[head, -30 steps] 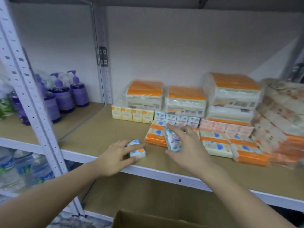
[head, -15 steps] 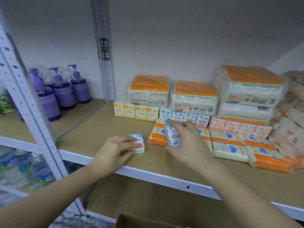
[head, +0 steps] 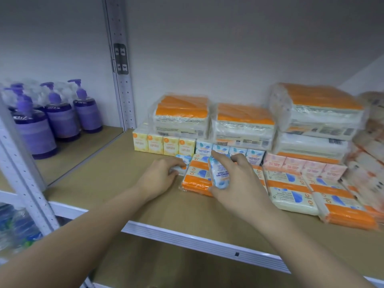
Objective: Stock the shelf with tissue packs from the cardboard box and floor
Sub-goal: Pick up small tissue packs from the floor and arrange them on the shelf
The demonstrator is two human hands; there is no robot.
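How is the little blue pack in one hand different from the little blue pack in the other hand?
The pack in the right hand is lifted, standing on end above the flat orange packs; the pack under the left hand lies flat on the shelf. The right-hand pack shows its printed side; the left-hand pack is mostly covered by fingers. Both are small, white and blue.

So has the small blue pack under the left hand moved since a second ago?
Yes. The small blue pack slid back from the shelf's front, now beside the orange pack.
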